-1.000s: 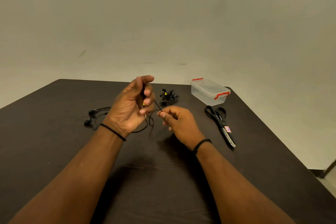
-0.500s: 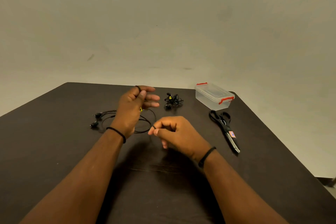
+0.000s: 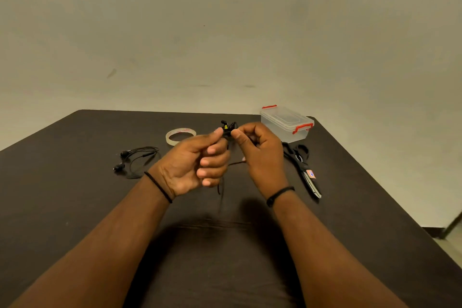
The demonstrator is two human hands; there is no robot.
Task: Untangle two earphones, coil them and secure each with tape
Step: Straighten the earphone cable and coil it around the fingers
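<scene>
Both hands' grip (image 3: 226, 132) pinches tangled earphone (image 3: 228, 126); labels unreadable.

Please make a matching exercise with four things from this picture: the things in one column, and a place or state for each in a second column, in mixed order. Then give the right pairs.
Things:
1. tape roll
2. scissors
3. box
4. loose earphone

Places or states:
A. at the table's far right corner, lid with red clips
B. flat on the table, left of the left hand
C. lying right of the right hand
D. flat on the table, beyond the left hand

Pairs: 1-D, 2-C, 3-A, 4-B
</scene>
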